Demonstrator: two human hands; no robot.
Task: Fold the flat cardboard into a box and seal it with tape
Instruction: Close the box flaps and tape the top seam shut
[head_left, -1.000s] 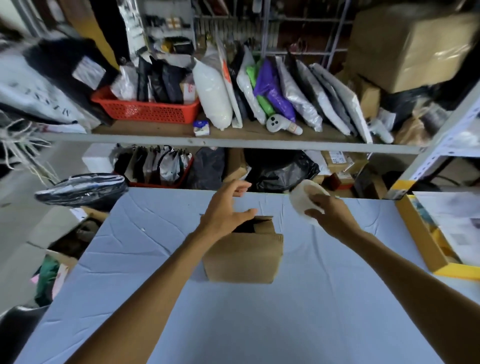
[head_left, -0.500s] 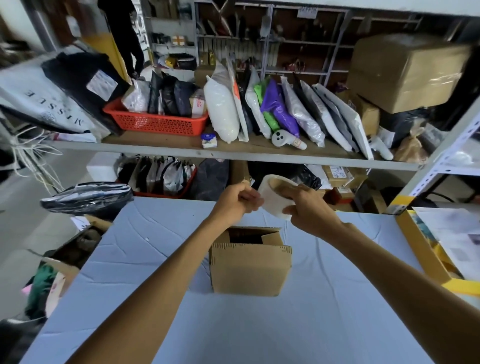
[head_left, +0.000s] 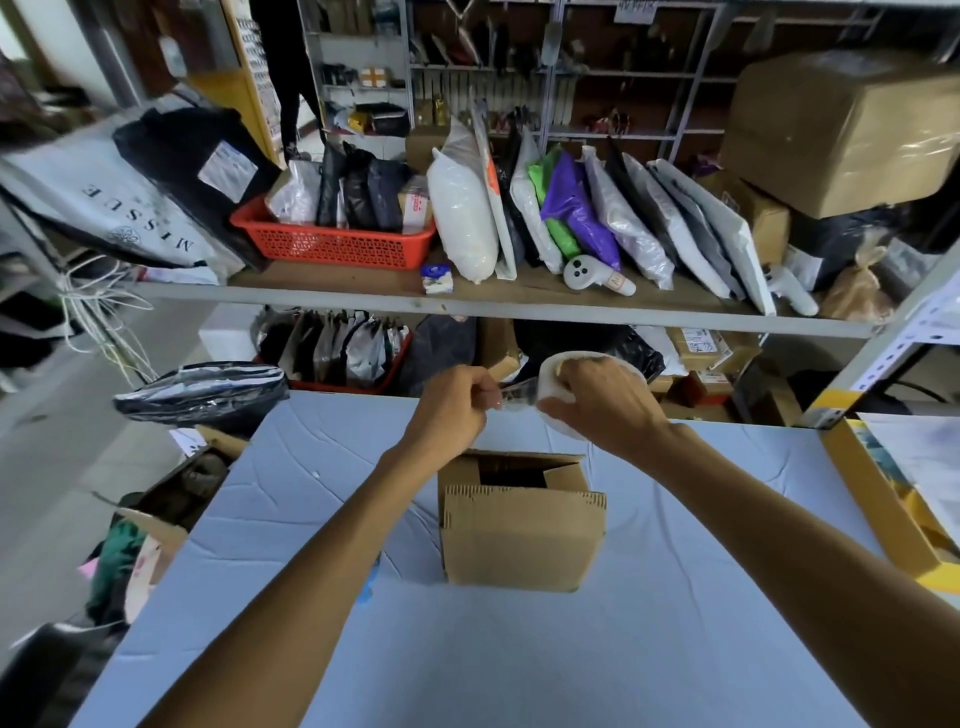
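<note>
Standing at lower centre of the frame: cardboard box (head_left: 522, 535), top flaps partly open, on pale blue table (head_left: 675, 649). Above it, centre frame: right hand (head_left: 602, 402) curled around white tape roll (head_left: 553, 387); left hand (head_left: 452, 400) pinching clear tape end (head_left: 517, 395), drawn a little way from the roll. Upper frame: shelf (head_left: 467, 306) holding red basket (head_left: 332, 241) and bagged parcels.

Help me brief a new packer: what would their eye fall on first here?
Two hands meet mid-frame: the right hand grips a white tape roll, while the left hand pinches the clear strip running from it. Just below, a small cardboard box stands on the pale blue table, its top open. Behind, a red basket stands out on the crowded shelf.
</note>
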